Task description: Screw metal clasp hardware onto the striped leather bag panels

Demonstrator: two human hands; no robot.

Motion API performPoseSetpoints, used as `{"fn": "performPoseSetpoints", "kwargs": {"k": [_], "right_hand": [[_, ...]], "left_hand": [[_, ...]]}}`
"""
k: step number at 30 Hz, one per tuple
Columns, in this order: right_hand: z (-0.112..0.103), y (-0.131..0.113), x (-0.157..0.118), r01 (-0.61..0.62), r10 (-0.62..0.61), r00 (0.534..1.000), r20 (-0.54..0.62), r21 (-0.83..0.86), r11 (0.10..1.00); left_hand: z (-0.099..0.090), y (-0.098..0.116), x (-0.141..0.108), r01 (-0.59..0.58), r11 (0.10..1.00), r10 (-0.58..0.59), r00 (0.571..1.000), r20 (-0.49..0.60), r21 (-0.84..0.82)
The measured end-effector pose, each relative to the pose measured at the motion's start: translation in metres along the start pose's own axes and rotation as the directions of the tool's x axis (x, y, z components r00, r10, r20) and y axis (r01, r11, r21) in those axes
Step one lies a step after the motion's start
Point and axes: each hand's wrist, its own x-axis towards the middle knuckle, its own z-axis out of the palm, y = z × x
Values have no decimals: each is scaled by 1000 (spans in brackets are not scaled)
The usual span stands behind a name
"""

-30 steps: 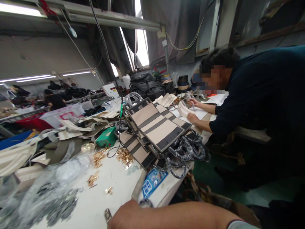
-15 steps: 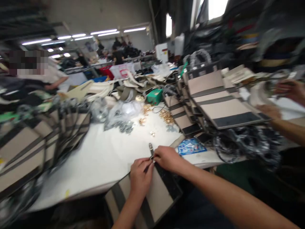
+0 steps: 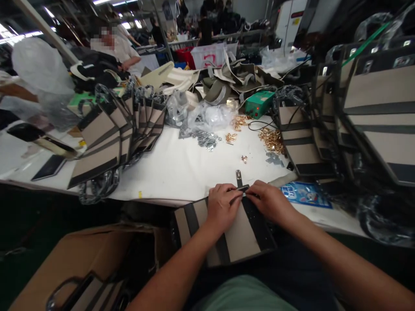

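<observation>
On the white table [image 3: 175, 170] gold pieces [image 3: 271, 140] lie beyond the striped panel [image 3: 240, 237]

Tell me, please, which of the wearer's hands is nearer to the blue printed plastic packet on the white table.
Right. The right hand's grip is just left of the blue packet in this view; the left hand's grip is farther left, beyond the right.

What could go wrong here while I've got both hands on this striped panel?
The striped panel juts past the front edge of the white table, so it might slip if the left hand and right hand let go. The blue packet lies beside the right hand and could get knocked. The gold pieces lie loose in heaps, so a bump might scatter them.
</observation>
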Motion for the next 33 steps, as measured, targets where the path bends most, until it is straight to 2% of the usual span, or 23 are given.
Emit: {"fn": "performPoseSetpoints", "kwargs": {"k": [8, 16, 19, 21, 23, 24, 28, 33], "right_hand": [[-3, -5, -3, -19, 21, 999, 29, -81, 997], [-8, -2, -5, 39, -39, 999, 24, 18, 999], [-20, 0, -5, 42, -41, 999, -29, 55, 998], [-28, 1, -10, 35, -29, 993, -115, 57, 998], [-32, 2, -21, -4, 16, 984, -177, 70, 998], [-31, 2, -28, -41, 55, 983, -173, 85, 996], [-13, -1, -55, -200, 204, 977, -68, 63, 978], [4, -10, -58, -318, 316, 944, -97, -6, 948]], "left_hand": [[-2, -4, 3, -49, 996, 43, 996, 77, 78], [-5, -9, 12, -72, 997, 68, 991, 114, 31], [-7, -9, 14, -80, 996, 76, 990, 121, 29], [-7, -8, 14, -82, 996, 77, 989, 125, 33], [-7, -8, 14, -84, 996, 78, 989, 126, 38], [-7, -8, 14, -85, 996, 79, 989, 127, 41], [-5, -8, 12, -90, 994, 80, 988, 130, 67], [-4, -6, 10, -96, 991, 83, 987, 138, 89]]}}
